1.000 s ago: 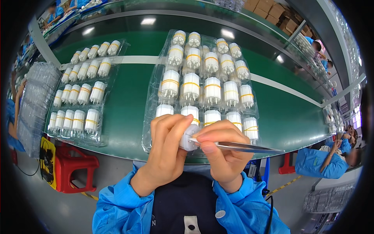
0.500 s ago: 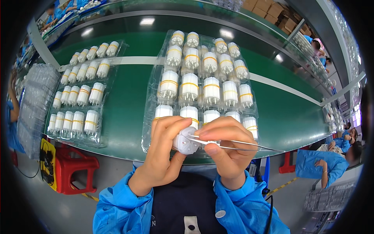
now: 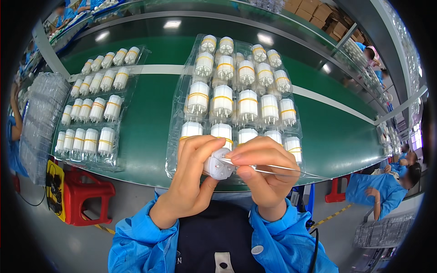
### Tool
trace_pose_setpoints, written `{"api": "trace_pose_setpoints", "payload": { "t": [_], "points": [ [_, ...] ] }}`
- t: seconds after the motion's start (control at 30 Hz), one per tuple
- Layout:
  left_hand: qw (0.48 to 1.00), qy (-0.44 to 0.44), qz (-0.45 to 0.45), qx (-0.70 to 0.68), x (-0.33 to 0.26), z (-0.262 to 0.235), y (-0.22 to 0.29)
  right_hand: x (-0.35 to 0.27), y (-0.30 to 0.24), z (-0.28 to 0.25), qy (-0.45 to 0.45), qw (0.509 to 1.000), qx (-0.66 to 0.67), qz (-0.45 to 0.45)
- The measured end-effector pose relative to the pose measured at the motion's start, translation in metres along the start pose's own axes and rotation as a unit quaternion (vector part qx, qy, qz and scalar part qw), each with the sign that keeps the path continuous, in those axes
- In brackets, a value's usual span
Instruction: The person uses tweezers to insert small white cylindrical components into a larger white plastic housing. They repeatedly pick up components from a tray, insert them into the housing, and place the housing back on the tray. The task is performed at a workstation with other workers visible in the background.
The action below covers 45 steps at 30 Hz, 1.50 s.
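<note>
My left hand is closed around a white cylindrical plug-like part, its end face turned toward my right hand. Pinched between the thumb and fingers of my right hand is a pair of slim metal tweezers. The tweezer tips reach the end face of the part; whether they grip anything there is too small to tell. Just beyond my hands lies a clear plastic tray, holding rows of white cylinders with yellow-orange bands and metal pins.
Another clear tray of banded white cylinders lies to the left on the green worktop. Stacked empty trays stand at far left, above a red stool. A co-worker in a blue smock is at the right.
The tweezer arms have come closer together. My right hand has shifted very slightly, while my left hand keeps its hold on the white part.
</note>
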<state>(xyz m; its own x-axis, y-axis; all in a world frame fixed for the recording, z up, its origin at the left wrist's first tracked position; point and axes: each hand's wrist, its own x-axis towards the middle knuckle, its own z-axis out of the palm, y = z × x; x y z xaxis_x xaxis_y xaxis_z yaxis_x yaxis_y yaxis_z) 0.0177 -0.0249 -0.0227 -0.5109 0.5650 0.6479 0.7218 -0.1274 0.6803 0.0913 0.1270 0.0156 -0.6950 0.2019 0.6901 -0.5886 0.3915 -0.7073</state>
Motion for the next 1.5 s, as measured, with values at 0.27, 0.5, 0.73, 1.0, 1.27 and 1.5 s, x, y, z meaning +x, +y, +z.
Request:
{"api": "trace_pose_setpoints", "payload": {
  "t": [0.27, 0.5, 0.73, 1.0, 1.27, 1.5],
  "points": [
    [1.000, 0.001, 0.009, 0.009, 0.001, 0.000, 0.000, -0.010, 0.006, 0.006, 0.055, 0.996, 0.058, 0.025],
    [0.999, 0.011, 0.015, 0.027, -0.002, 0.001, -0.001, -0.005, 0.002, 0.004, 0.033, 0.999, 0.027, 0.028],
    [0.998, 0.006, 0.016, 0.068, 0.001, 0.003, 0.002, 0.006, -0.009, 0.000, -0.012, 0.995, -0.100, -0.002],
    [0.996, 0.037, 0.040, 0.075, 0.005, 0.002, 0.010, 0.009, -0.013, -0.005, -0.025, 0.997, -0.013, 0.071],
    [0.999, 0.018, 0.000, -0.047, 0.008, -0.001, 0.010, 0.003, -0.014, -0.001, -0.001, 0.999, 0.012, 0.044],
    [1.000, -0.004, -0.021, 0.014, 0.008, -0.002, 0.010, -0.010, -0.015, 0.002, 0.085, 0.990, 0.105, 0.051]
  ]
}}
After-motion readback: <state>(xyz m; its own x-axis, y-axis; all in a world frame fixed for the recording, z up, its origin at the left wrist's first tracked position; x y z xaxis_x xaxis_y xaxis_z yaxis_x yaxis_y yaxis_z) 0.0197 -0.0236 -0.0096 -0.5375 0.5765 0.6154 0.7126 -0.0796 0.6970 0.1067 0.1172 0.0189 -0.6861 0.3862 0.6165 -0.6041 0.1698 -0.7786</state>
